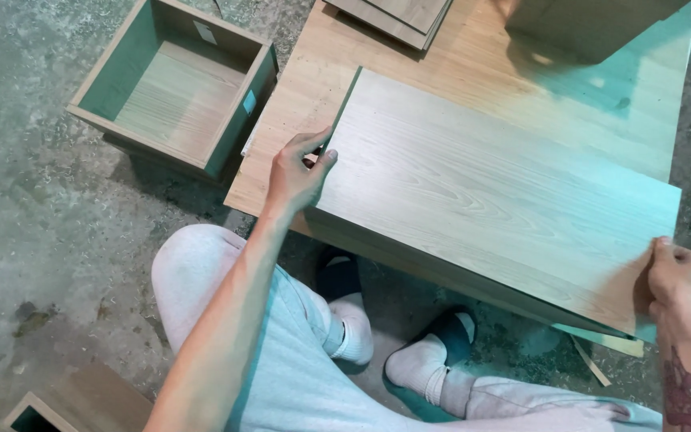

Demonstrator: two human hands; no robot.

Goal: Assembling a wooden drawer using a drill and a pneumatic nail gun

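Pale grey-brown wood-grain laminate panel, long and rectangular (497, 200): flat on top of a low light-oak board surface (297, 136), near edge overhanging toward the seated person. Long axis from roughly 10 o'clock (far left corner) to 4 o'clock (near right corner).

Left hand (297, 172): at the panel's left short end, near its 9 o'clock side. Fingers (307, 144) curled over the edge, thumb pressed on the top face; closed in a pinch on the panel edge.

Right hand (676, 276): at the opposite end, near corner at 4 o'clock. Fingers bent round the corner, thumb on top; gripping the panel, underside fingers hidden.

Key relation: one hand at each end of the long axis, panel spanning between them, neither hand nearer the middle. Left hand farther from the body, right hand closer, matching the diagonal lie.

Surroundings: open wooden drawer box with green-tinted inner walls (177, 88) on the concrete floor (41, 224) at 10 o'clock, well apart from the panel. Stacked boards (397, 16) at 12 o'clock. Socked feet in dark slippers (433, 352) beneath the overhang.
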